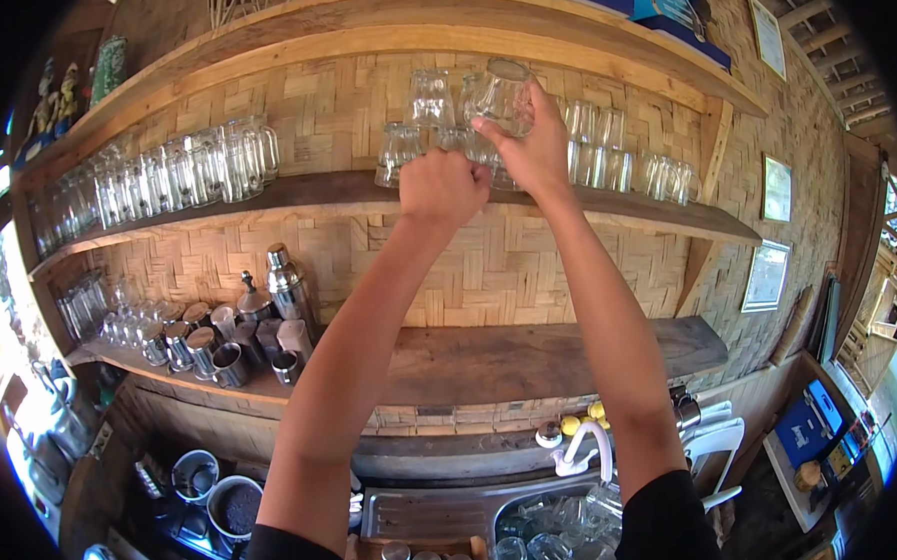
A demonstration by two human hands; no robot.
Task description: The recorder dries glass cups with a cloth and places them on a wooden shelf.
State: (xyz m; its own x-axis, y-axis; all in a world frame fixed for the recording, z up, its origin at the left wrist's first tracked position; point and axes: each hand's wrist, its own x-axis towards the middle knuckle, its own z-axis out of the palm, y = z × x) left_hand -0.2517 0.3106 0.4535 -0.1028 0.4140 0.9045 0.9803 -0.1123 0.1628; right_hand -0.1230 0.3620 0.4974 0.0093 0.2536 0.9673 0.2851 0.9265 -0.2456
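Both my arms reach up to the middle wooden shelf [334, 190]. My right hand [535, 148] grips a clear drinking glass [501, 96], tilted, above a stack of other clear glasses [431, 116]. My left hand [444, 187] is a fist at the shelf edge, just below the stacked glasses; whether it holds anything is hidden.
Rows of glass mugs [203, 166] fill the shelf's left part, more glasses [624, 162] its right. The lower shelf [532, 356] carries metal cups and a shaker [286, 282]. Below is a sink [540, 536] with glasses, a white tap [586, 449], and bowls [233, 505].
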